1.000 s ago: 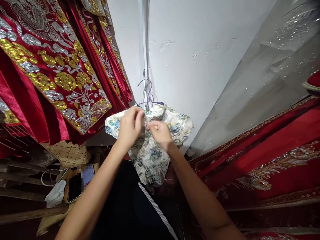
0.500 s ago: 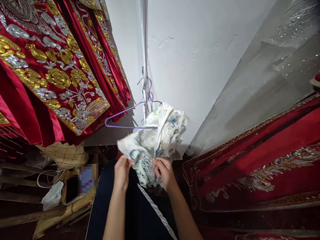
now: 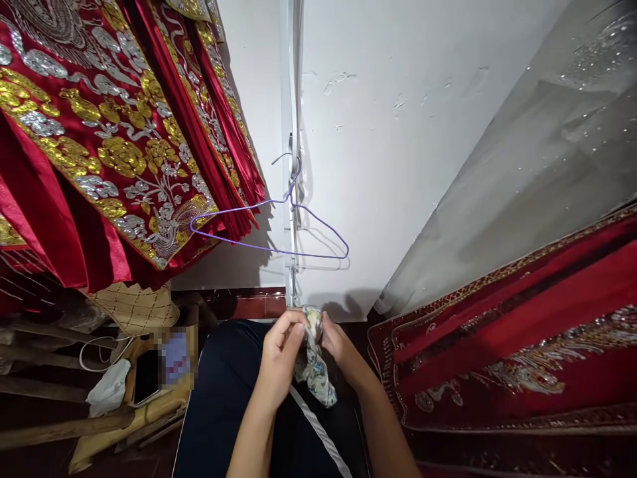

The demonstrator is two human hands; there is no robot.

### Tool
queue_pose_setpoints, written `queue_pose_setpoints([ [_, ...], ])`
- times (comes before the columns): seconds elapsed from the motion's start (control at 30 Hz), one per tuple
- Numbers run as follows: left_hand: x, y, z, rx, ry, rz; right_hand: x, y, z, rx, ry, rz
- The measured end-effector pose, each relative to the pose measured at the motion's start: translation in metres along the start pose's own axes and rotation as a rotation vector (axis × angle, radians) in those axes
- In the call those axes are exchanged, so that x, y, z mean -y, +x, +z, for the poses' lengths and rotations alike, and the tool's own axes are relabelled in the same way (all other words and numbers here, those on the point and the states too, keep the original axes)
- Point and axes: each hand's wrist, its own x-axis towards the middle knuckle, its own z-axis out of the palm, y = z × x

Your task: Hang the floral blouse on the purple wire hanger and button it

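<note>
A white garment with a blue floral print (image 3: 313,362) is bunched between both my hands, low in the middle of the view. My left hand (image 3: 279,355) is closed on its left side and my right hand (image 3: 341,348) is closed on its right side. Above them a purple wire hanger (image 3: 271,226) hangs bare from a hook on the white wall. My dark trousers with a white side stripe (image 3: 318,431) show below the hands.
Red robes with gold and silver embroidery (image 3: 99,139) hang at the left. A red embroidered cloth (image 3: 507,352) and grey sheer fabric (image 3: 537,153) fill the right. A phone (image 3: 149,375), a white cable and a crumpled tissue (image 3: 107,392) lie on a wooden stool at lower left.
The floral garment has come off the purple hanger, which now hangs bare. Both my hands have moved down toward my lap, gathering the garment into a small bundle.
</note>
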Motion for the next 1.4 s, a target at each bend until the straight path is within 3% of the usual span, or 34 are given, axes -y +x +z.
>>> queue_pose_setpoints([
  [0.1,-0.017,0.0,0.005,0.128,0.105,0.073,0.009,-0.003,0.012,0.061,0.189,0.033],
  [0.2,-0.026,0.006,0.002,0.113,0.183,0.133,0.024,-0.01,0.012,0.061,0.22,-0.023],
  [0.27,-0.025,0.012,-0.005,0.134,0.238,0.159,0.037,-0.016,0.008,0.137,0.161,-0.082],
  [0.4,-0.013,0.018,-0.02,0.295,0.323,0.171,0.066,-0.023,-0.003,0.267,-0.115,-0.13],
  [0.5,-0.004,0.013,-0.027,0.293,0.359,0.129,0.089,-0.019,-0.013,0.153,-0.334,-0.218],
  [0.6,-0.001,0.006,-0.036,0.313,0.405,0.05,0.115,-0.003,-0.026,-0.051,-0.469,-0.46],
  [0.67,-0.006,0.005,-0.045,0.294,0.434,0.003,0.13,0.017,-0.035,-0.237,-0.377,-0.597],
  [0.73,-0.016,0.006,-0.055,0.234,0.447,-0.02,0.136,0.044,-0.04,-0.357,-0.171,-0.619],
  [0.77,-0.023,0.007,-0.06,0.201,0.434,-0.03,0.135,0.059,-0.039,-0.354,-0.087,-0.584],
  [0.83,-0.041,0.01,-0.068,0.156,0.362,-0.06,0.124,0.09,-0.034,-0.222,-0.072,-0.456],
  [0.9,-0.06,0.013,-0.073,0.153,0.294,-0.089,0.107,0.115,-0.025,-0.119,-0.229,-0.347],
  [0.97,-0.076,0.014,-0.079,0.212,0.355,-0.089,0.091,0.129,-0.022,-0.159,-0.395,-0.328],
  [1.07,-0.084,0.02,-0.101,0.344,0.696,-0.08,0.083,0.126,-0.038,-0.313,-0.481,-0.382],
  [1.17,-0.077,0.039,-0.134,0.389,1.018,-0.107,0.094,0.104,-0.069,-0.402,-0.512,-0.435],
  [1.27,-0.07,0.068,-0.156,0.31,1.168,-0.024,0.112,0.079,-0.091,-0.435,-0.598,-0.493],
  [1.4,-0.086,0.107,-0.147,0.106,1.146,0.336,0.123,0.063,-0.094,-0.471,-0.655,-0.55],
])
